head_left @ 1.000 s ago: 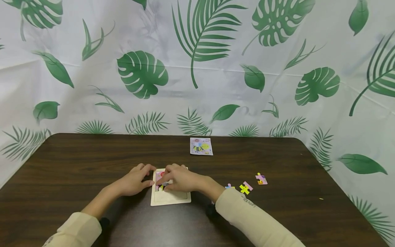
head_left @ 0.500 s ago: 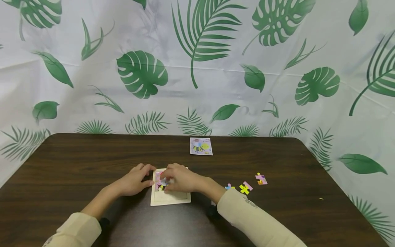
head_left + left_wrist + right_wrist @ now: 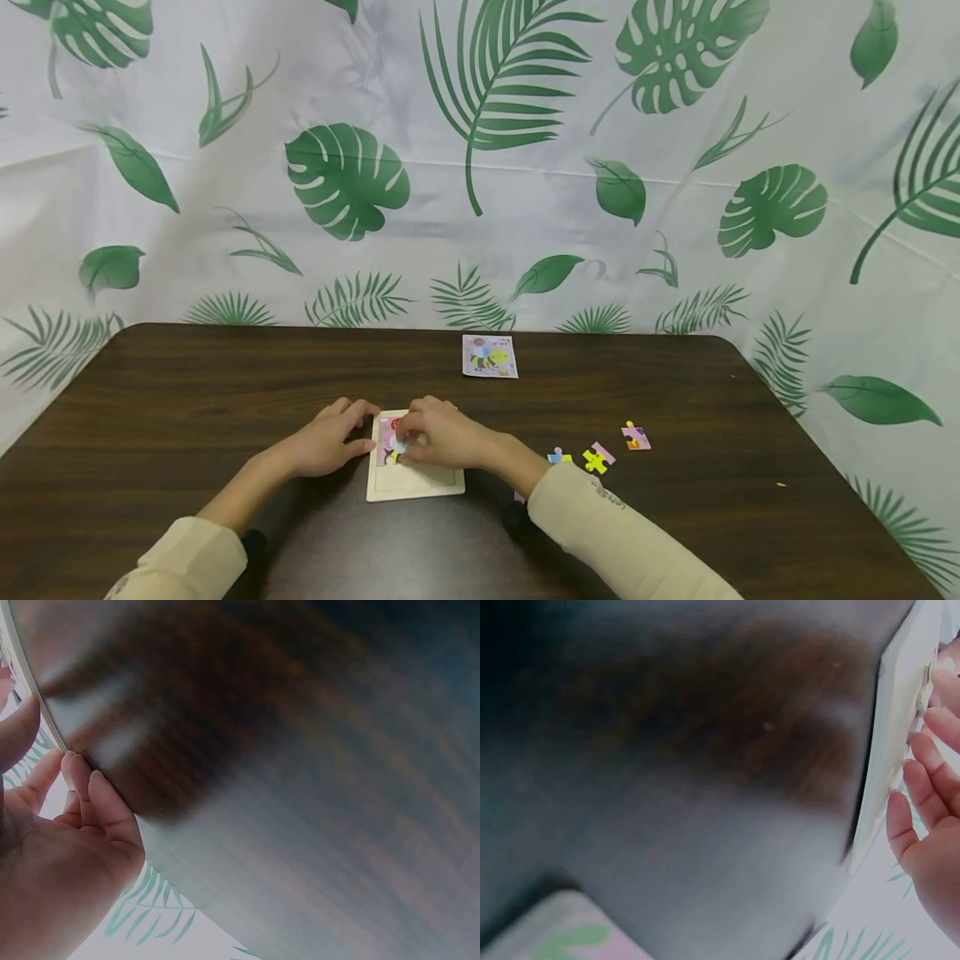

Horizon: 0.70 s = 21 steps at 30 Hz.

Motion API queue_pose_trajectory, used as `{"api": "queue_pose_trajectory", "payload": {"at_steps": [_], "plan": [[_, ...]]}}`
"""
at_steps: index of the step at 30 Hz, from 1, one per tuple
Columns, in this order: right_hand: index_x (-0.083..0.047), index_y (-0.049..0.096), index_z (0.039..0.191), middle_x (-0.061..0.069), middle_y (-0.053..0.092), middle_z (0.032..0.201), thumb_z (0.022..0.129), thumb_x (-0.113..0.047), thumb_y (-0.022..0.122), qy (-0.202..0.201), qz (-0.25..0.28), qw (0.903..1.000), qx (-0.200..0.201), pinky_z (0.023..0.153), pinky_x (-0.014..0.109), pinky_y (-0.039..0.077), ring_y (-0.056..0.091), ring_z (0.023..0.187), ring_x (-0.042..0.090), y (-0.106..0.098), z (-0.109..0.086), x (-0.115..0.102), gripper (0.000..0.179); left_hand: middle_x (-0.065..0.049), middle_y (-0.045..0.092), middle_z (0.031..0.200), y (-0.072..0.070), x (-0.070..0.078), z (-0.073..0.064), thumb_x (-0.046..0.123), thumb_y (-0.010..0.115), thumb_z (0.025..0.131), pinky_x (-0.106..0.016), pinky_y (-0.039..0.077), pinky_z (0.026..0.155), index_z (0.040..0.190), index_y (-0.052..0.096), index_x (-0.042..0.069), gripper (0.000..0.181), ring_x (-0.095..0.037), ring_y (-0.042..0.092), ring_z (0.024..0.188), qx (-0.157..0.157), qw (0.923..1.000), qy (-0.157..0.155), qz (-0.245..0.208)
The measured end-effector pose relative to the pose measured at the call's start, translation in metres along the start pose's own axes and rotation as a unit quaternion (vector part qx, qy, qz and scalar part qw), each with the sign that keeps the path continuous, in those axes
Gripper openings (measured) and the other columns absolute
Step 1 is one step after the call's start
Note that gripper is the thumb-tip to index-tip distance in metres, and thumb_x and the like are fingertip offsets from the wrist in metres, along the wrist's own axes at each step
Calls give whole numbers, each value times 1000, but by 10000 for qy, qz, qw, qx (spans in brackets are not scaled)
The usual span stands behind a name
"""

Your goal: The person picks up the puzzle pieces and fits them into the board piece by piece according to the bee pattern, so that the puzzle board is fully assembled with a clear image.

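A pale wooden puzzle tray (image 3: 416, 483) lies on the dark table, partly filled with pink, red and yellow-black puzzle pieces (image 3: 385, 431). My left hand (image 3: 322, 442) touches the tray's left side with thumb and index finger; in the left wrist view its fingertips (image 3: 66, 755) rest right at the tray's edge. Over the tray's upper right my right hand (image 3: 446, 435) bends its thumb and index finger down around a light-blue patch of the puzzle. I cannot tell whether they pinch a piece. The right palm hides that part of the tray.
Right of the tray lie loose puzzle pieces: a blue-yellow one (image 3: 559, 457), a yellow-pink one (image 3: 597, 458) and a pink one (image 3: 636, 436). Another piece (image 3: 518, 497) shows partly beside the right sleeve. A bee picture card (image 3: 490, 357) lies near the table's far edge.
My right index finger has drawn back from the tray's left part toward the thumb, uncovering more of the pink and red pieces. The left hand has kept its place.
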State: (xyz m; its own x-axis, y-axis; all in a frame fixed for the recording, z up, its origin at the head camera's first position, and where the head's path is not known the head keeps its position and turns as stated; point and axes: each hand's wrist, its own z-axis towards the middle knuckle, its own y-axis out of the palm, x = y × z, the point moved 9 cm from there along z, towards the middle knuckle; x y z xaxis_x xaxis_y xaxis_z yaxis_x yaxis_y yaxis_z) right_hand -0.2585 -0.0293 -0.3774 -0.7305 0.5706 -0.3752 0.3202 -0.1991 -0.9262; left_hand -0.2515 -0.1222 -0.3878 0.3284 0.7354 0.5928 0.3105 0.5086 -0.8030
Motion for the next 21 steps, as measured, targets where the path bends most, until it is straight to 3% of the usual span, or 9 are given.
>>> {"api": "queue_pose_trajectory", "payload": {"at_steps": [14, 21], "plan": [[-12, 65, 96, -4, 51, 88, 78, -25, 73, 28, 65, 10000, 6, 71, 23, 28, 42, 86, 9, 0, 0, 0, 24, -8, 44, 94, -2, 1, 0, 18, 62, 87, -42, 39, 74, 117, 47, 5, 36, -25, 44, 86, -38, 10000, -15, -16], [-13, 63, 88, -5, 49, 86, 76, -24, 75, -8, 120, 9999, 10, 71, 24, 28, 41, 86, 10, -1, 1, -1, 20, -9, 45, 95, -2, 0, 1, 18, 62, 87, -44, 39, 75, 117, 47, 5, 36, -26, 45, 88, -40, 10000, -22, -37]]}}
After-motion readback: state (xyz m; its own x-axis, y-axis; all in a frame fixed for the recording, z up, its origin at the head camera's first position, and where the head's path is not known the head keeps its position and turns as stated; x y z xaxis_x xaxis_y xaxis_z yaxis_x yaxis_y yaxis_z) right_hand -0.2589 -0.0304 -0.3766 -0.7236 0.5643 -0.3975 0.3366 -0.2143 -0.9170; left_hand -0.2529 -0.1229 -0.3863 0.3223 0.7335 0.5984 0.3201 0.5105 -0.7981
